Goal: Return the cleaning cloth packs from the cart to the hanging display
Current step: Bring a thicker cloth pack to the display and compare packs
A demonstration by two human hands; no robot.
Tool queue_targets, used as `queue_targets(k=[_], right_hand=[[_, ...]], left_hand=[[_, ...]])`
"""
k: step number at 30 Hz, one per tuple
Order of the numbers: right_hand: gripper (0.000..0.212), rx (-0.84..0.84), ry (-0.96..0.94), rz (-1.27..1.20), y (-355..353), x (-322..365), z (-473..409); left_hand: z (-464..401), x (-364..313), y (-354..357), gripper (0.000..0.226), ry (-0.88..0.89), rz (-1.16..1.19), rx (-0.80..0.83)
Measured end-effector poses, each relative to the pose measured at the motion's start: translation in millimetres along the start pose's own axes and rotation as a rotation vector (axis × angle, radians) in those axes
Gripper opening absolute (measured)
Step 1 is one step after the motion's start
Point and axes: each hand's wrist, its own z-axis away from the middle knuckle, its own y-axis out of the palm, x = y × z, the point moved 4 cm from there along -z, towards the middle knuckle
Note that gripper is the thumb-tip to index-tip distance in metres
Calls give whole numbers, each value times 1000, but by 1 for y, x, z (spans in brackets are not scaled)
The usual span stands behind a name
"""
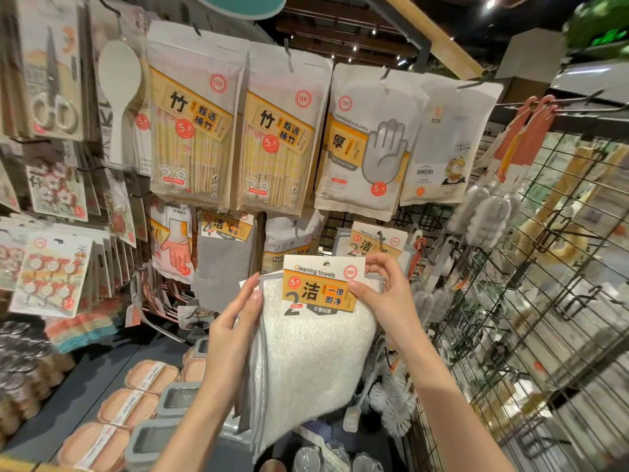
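Observation:
I hold a white cleaning towel pack (313, 349) with an orange and white header card up in front of the hanging display. My left hand (238, 318) grips its left edge, thumb on the front. My right hand (384, 291) pinches the card's top right corner. Behind it, a matching cleaning towel pack (374, 243) hangs on a hook of the display. A grey cloth pack (224, 260) hangs to the left. The cart is out of view.
Chopstick packs (194, 131) and disposable glove packs (367, 141) hang above. A black wire grid panel (531, 301) with brushes stands at right. Orange sponges (136, 400) and grey boxes (177, 400) lie on the shelf below.

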Motion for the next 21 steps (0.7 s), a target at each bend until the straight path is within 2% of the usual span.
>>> queue_targets(k=[8, 15, 21], right_hand=[[41, -97, -19, 13, -27, -14, -12], [39, -236, 78, -75, -56, -43, -24], [39, -321, 123, -34, -76, -63, -50]], left_hand=[[-6, 5, -4, 50, -13, -60, -15], [-6, 7, -8, 49, 10, -77, -67], [-7, 7, -13, 51, 32, -98, -102]])
